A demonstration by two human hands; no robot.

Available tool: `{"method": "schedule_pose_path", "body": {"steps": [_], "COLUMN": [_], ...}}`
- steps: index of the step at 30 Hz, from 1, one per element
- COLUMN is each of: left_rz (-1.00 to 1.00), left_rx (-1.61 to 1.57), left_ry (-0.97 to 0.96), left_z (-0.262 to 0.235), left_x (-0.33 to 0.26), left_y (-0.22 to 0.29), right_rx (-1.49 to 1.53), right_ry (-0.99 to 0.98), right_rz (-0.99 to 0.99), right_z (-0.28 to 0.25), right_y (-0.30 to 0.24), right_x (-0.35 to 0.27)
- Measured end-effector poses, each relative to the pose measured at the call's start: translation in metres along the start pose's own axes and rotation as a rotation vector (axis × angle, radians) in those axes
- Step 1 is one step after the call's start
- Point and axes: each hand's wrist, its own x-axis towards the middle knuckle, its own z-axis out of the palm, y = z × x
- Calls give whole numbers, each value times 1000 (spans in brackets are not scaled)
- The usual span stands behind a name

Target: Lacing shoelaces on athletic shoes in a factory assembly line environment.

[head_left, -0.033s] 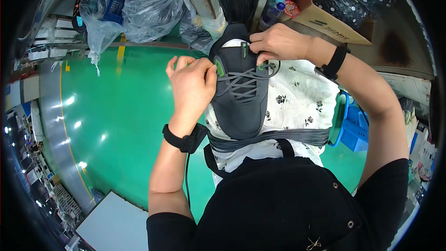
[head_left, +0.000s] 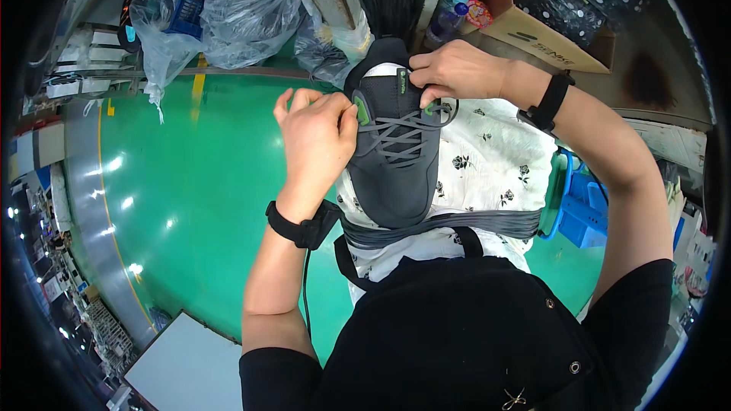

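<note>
A dark grey sports shoe (head_left: 396, 175) with grey laces and small green lace loops lies on my lap, toe toward me, on a white cloth with black flowers (head_left: 495, 160). My left hand (head_left: 316, 141) pinches the lace at the shoe's left side, next to a green loop. At the right upper eyelets, my right hand (head_left: 457, 68) pinches the other lace end. Both wrists carry black bands. A grey strap (head_left: 487, 222) runs across under the shoe's toe.
Clear plastic bags (head_left: 228, 7) are piled ahead on the left, on the glossy green floor (head_left: 190, 183). A cardboard box (head_left: 533, 30) and a plastic bottle (head_left: 445, 15) sit ahead on the right. A blue crate (head_left: 582, 213) stands by my right side.
</note>
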Motion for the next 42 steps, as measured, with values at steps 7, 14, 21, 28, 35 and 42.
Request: {"method": "schedule_pose_path", "body": {"steps": [7, 14, 21, 28, 35, 42], "left_rz": [408, 437, 282, -390, -586, -235], "left_rx": [218, -231, -16, -259, -851, -973], "left_ry": [-218, -459, -874, -1195, -746, -304], "left_z": [-11, 6, -9, 13, 8, -2], "left_x": [40, 64, 92, 107, 63, 34], "left_y": [0, -45, -28, -14, -17, -1], "right_rx": [503, 844, 203, 572, 821, 948], "right_ry": [-382, 87, -290, -255, 442, 851], "right_rz": [470, 744, 295, 616, 480, 876], "right_z": [-6, 23, -10, 0, 4, 76], "right_y": [0, -15, -11, -6, -56, -21], "right_x": [15, 12, 17, 35, 15, -42]}}
